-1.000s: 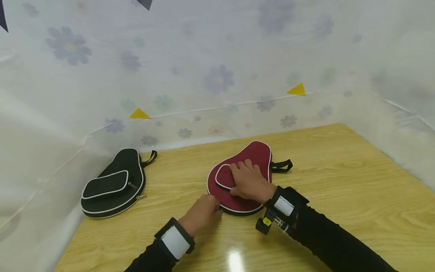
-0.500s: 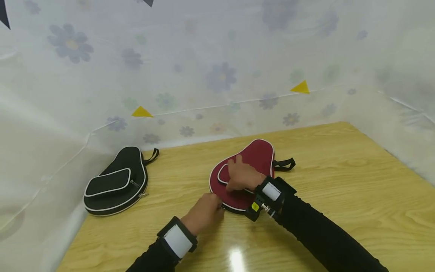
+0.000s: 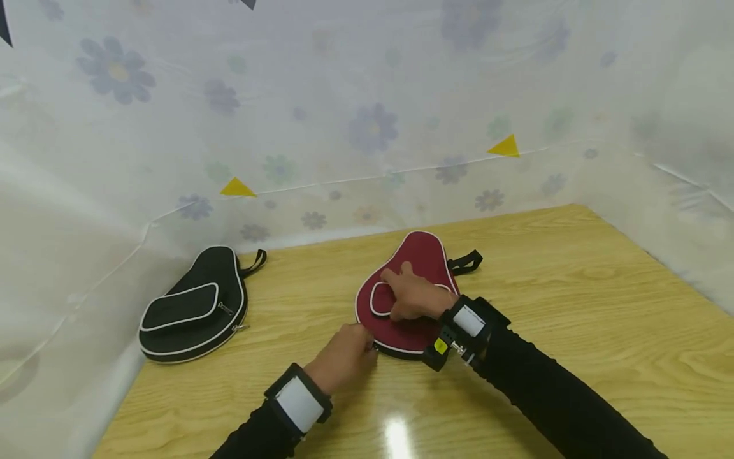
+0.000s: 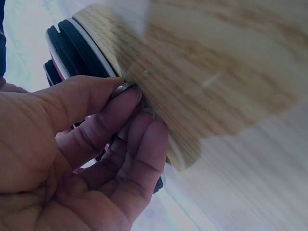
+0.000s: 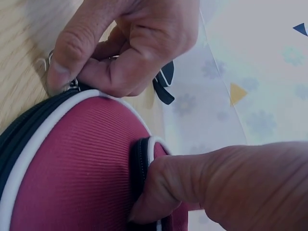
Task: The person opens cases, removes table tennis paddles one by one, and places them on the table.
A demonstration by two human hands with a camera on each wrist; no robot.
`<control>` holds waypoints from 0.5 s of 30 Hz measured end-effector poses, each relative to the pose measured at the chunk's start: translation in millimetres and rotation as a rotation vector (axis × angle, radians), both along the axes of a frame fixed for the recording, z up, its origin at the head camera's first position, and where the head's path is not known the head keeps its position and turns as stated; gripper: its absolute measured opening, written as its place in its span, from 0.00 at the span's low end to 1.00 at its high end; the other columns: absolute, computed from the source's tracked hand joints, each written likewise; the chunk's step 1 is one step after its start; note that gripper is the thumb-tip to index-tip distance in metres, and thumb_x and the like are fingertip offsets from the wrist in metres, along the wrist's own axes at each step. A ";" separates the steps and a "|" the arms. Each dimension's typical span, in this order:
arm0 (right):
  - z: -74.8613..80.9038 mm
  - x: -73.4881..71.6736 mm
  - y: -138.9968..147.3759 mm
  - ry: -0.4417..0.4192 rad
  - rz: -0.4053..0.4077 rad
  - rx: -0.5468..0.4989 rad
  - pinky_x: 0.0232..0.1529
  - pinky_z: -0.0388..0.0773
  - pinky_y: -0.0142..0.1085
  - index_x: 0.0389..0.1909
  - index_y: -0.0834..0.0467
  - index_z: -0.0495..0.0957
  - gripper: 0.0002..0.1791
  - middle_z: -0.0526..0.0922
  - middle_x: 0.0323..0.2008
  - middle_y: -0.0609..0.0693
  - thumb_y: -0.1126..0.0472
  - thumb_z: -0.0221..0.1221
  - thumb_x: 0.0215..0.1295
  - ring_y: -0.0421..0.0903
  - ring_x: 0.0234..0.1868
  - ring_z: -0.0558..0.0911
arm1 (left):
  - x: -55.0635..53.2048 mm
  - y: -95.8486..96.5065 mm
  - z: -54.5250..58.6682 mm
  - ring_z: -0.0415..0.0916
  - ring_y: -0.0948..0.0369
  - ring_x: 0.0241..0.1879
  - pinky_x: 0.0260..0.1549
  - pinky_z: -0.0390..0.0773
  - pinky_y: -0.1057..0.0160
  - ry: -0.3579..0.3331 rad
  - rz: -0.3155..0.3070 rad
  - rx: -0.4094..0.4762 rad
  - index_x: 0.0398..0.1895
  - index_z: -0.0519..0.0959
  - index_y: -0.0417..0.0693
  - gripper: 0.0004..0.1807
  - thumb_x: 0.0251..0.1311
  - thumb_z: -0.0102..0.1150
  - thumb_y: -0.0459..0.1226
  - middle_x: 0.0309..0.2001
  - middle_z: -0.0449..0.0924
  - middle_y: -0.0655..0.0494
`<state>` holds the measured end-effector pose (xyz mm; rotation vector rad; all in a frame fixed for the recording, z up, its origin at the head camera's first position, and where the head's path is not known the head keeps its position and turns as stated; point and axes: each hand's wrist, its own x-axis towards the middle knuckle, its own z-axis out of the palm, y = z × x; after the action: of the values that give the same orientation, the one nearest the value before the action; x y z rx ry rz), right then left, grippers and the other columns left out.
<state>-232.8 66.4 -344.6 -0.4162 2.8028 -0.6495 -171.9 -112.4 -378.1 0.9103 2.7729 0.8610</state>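
A red table tennis paddle case (image 3: 421, 250) with white piping and a black loop lies on the table. My left hand (image 3: 343, 358) pinches a metal zipper pull (image 4: 124, 88) between thumb and index finger at the case's near-left edge; the right wrist view also shows that pull against the black zipper (image 5: 21, 118). Over the case's small front pocket (image 3: 380, 299) rests my right hand (image 3: 417, 297), with fingers spread. Its thumb (image 5: 161, 190) presses beside the pocket's zipped edge. The right wrist view hides the other fingers of that hand.
A black paddle case (image 3: 197, 306) with white piping lies at the table's left side. The wooden table (image 3: 573, 306) meets a flowered white sheet (image 3: 367, 127) at the back and sides. Yellow triangles (image 3: 504, 147) mark the sheet.
My right hand has shifted left on the red case and its fingers have spread. The case's narrow end and loop have swung slightly left. The left hand holds nearly the same place.
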 end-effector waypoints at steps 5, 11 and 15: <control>1.1 0.7 7.1 -0.022 0.030 -0.006 0.34 0.79 0.43 0.63 0.52 0.70 0.36 0.65 0.51 0.61 0.68 0.71 0.52 0.55 0.35 0.79 | -1.6 0.9 -1.5 0.53 0.70 0.16 0.16 0.52 0.71 0.011 -0.019 0.005 0.10 0.64 0.49 0.24 0.54 0.61 0.20 0.14 0.54 0.67; 1.3 0.9 14.6 -0.006 0.125 -0.064 0.33 0.76 0.40 0.59 0.54 0.74 0.31 0.66 0.49 0.60 0.73 0.66 0.51 0.52 0.36 0.77 | -1.3 0.5 -4.1 0.52 0.71 0.15 0.16 0.52 0.72 0.029 -0.055 0.023 0.09 0.62 0.50 0.25 0.54 0.61 0.20 0.14 0.54 0.68; -0.3 -0.4 17.8 0.037 0.193 -0.066 0.32 0.72 0.37 0.57 0.55 0.75 0.30 0.67 0.47 0.59 0.75 0.65 0.50 0.51 0.36 0.74 | -1.1 0.6 -4.3 0.52 0.71 0.15 0.16 0.52 0.72 0.016 -0.050 0.024 0.09 0.62 0.50 0.26 0.55 0.61 0.21 0.14 0.54 0.67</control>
<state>-233.3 84.2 -344.9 -0.7070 2.7352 -0.6983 -173.0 -111.8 -382.4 0.9895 2.7466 0.8844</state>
